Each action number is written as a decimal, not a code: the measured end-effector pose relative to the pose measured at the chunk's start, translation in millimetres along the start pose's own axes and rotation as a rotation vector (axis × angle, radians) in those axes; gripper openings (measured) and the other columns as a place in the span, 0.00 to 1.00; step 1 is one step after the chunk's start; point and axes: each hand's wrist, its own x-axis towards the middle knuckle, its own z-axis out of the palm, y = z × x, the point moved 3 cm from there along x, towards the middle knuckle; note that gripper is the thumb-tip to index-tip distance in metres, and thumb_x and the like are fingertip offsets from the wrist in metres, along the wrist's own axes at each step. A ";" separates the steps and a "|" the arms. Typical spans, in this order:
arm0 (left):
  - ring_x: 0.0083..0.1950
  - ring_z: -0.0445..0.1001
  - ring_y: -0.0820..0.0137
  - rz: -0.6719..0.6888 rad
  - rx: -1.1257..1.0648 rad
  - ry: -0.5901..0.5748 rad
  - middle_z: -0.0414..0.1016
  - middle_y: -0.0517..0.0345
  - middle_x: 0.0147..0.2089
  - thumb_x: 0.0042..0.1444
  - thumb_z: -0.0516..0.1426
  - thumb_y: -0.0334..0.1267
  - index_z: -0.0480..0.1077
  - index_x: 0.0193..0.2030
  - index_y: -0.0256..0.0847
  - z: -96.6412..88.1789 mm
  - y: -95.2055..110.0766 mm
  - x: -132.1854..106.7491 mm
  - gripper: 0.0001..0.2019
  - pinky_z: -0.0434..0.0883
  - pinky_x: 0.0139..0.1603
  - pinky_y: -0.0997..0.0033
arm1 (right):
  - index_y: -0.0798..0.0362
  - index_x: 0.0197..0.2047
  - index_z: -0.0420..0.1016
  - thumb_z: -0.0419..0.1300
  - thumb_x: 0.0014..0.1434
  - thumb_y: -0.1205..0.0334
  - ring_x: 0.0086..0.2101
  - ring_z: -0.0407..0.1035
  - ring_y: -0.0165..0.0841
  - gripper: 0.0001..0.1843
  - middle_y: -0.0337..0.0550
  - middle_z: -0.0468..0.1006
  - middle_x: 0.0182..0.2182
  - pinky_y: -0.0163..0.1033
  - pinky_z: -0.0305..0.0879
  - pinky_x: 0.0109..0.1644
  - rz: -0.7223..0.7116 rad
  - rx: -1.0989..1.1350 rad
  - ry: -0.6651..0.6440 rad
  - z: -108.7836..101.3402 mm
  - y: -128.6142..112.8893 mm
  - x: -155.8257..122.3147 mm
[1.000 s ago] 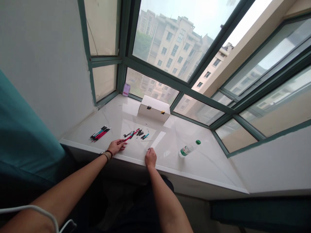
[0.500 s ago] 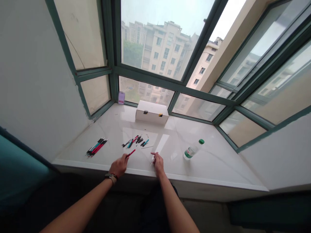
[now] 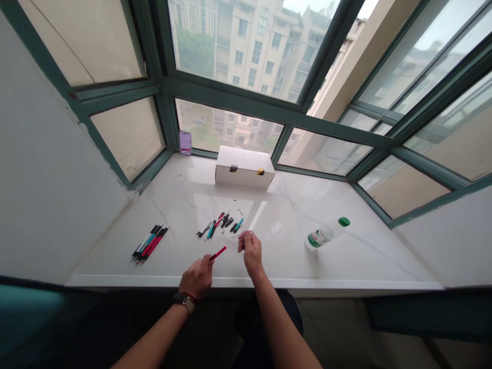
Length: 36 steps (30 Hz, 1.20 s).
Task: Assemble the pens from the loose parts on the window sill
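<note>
My left hand [image 3: 197, 278] is closed around a red pen barrel [image 3: 219, 253] that points up and to the right over the front of the white sill. A thin, pale pen refill [image 3: 232, 244] reaches from the barrel's open end toward my right hand [image 3: 251, 254], whose fingers pinch it. How far its tip is inside the barrel is too small to tell. Beyond both hands lies a loose heap of pen parts [image 3: 212, 229], with black, blue and red pieces. Several whole pens [image 3: 151, 243] in black, blue and red lie side by side on the left.
A white box [image 3: 244, 171] stands at the back against the window. To the right is a clear plastic bottle [image 3: 322, 236] with a green cap. A small purple item [image 3: 185, 143] leans in the back left corner. The sill's front edge [image 3: 326, 283] runs below my hands.
The refill in my right hand has come to the open end of the red barrel. My hands are closer together, and the whole view has tilted downward.
</note>
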 end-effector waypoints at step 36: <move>0.34 0.73 0.66 0.024 0.059 0.055 0.74 0.54 0.35 0.67 0.40 0.43 0.65 0.50 0.44 -13.6 9.2 -1.1 0.17 0.56 0.28 0.72 | 0.56 0.34 0.80 0.64 0.52 0.49 0.21 0.61 0.25 0.17 0.39 0.73 0.24 0.32 0.61 0.24 0.068 -0.083 -0.063 27.0 11.7 -20.2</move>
